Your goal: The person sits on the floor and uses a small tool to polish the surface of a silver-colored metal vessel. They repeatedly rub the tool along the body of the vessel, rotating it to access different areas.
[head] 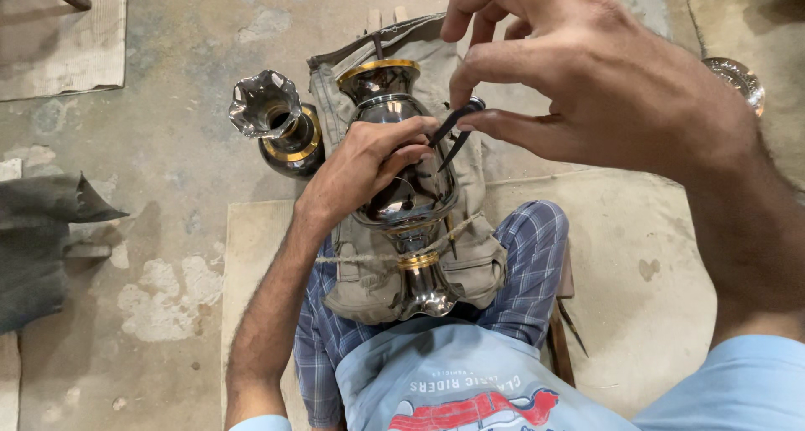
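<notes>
With the left hand (369, 167) clamped on the dark vase (407, 179), we keep the right hand (579, 79) pinching the pointed tool (453, 129) steady, tip just beside the left fingers.

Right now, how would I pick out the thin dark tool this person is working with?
Find the big shiny dark metal vase with gold bands lying on khaki cloth across the person's lap. Just above its belly, the right hand pinches a slim black pointed tool in its fingers. It is the only thin, matte, two-pronged piece there.
</notes>
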### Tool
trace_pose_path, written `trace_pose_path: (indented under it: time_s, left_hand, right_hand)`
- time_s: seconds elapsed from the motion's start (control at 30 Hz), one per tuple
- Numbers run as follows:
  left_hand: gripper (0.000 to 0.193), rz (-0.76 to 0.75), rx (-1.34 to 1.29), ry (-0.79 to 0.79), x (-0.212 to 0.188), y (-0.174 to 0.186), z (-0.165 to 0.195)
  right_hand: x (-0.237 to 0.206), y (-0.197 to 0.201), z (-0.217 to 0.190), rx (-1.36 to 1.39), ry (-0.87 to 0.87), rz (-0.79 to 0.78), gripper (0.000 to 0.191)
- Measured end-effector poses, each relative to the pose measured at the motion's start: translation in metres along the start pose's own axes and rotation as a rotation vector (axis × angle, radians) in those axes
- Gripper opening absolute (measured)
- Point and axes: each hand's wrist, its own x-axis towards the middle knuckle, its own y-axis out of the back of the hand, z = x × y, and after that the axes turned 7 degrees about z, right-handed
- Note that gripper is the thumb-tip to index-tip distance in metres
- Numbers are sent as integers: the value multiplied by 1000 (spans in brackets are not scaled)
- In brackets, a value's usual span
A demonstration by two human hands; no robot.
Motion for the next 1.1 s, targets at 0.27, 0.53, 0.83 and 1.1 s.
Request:
trace_pose_path:
  time_s: [0.27, 0.53, 0.83, 1.1]
  left_hand:
    - [38, -13, 3, 27, 0, -5, -4]
    - [36, 9, 2, -15, -2, -3, -5]
    - [37, -1, -8, 4, -2, -2, -2]
    - [36, 8, -6, -6, -2, -3, -4]
  right_hand:
    - [4, 10, -5, 15, 13, 11, 24]
    - [4, 14, -1, -54, 108, 19, 20]
    - [9, 20, -9, -53, 87, 1, 22]
    - [-8, 15, 5, -65, 85, 3, 20]
